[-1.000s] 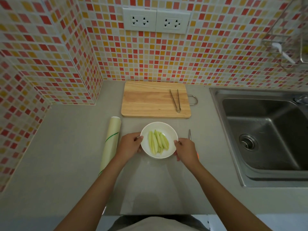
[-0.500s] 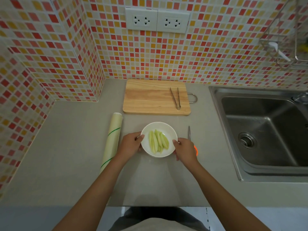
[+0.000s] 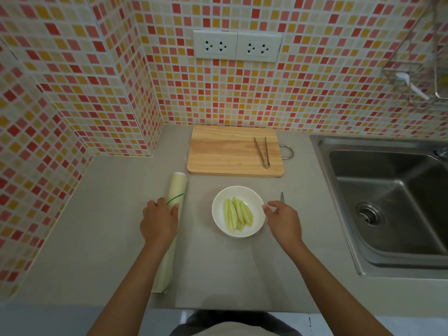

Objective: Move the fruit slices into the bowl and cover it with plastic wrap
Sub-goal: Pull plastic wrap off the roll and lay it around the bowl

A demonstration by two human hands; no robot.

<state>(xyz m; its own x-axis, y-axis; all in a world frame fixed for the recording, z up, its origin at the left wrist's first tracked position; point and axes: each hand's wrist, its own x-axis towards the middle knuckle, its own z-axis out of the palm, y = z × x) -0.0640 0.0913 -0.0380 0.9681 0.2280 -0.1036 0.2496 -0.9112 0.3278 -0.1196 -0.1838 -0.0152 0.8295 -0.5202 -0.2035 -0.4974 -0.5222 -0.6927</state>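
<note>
On the grey table point(image 3: 101, 214), tongs point(image 3: 262, 152) lie on the cutting board point(image 3: 228, 151) behind the bowl point(image 3: 219, 210) of fruit slices point(image 3: 237, 213), sink point(image 3: 388, 202) alongside. The left hand point(image 3: 158, 220) curls its fingers over the plastic wrap roll point(image 3: 175, 190); the right hand point(image 3: 283, 220), fingers loosely bent and holding nothing, touches the bowl's rim.

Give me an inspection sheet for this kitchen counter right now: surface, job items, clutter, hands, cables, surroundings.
Surface: grey counter.
Job's things: fruit slices in white bowl, uncovered; plastic wrap roll lying left of it.
Clutter: tongs on cutting board; thin metal tool right of bowl.
Hands: left hand on the roll; right hand by the bowl's rim, contact unclear.
Cables: nothing seen.
Surroundings: sink, wall sockets, tiled wall.
</note>
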